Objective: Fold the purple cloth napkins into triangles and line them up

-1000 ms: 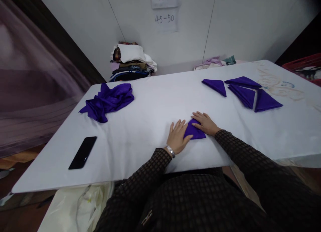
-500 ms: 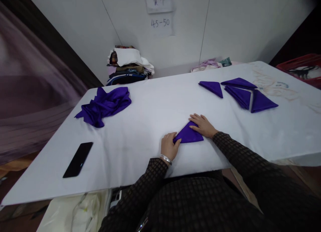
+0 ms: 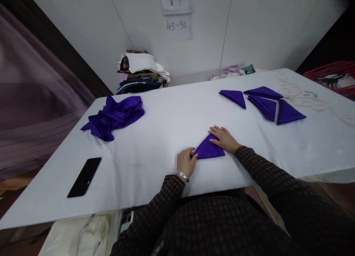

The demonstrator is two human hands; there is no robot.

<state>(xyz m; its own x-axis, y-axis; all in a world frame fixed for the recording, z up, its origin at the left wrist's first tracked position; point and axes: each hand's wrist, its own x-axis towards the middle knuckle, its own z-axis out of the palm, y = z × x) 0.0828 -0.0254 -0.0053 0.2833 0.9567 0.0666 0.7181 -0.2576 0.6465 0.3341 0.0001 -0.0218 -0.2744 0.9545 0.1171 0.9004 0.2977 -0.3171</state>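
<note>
A purple cloth napkin [image 3: 209, 149], folded into a triangle, lies on the white-covered table before me. My left hand [image 3: 186, 162], with a silver bracelet at the wrist, pinches its left corner between thumb and fingers. Flat across the napkin's upper right part rests my right hand [image 3: 224, 138], fingers stretched out and covering that edge. Farther right are several finished-looking purple triangles, among them a single folded napkin [image 3: 234, 97] and a thicker folded napkin [image 3: 263, 106]. At the far left sits a crumpled heap of purple napkins [image 3: 116, 115].
A black phone [image 3: 84, 177] lies at the table's left front. Behind the table [image 3: 155, 137] stand a stack of folded cloths [image 3: 142, 73] and a low pile of pastel cloth [image 3: 230, 72]. A red basket [image 3: 332, 78] is beyond the right end. Handwritten paper signs [image 3: 177, 25] hang on the wall.
My left hand's fingers have shifted slightly at the napkin's left corner, covering a little more of its tip. My right hand stays in place.
</note>
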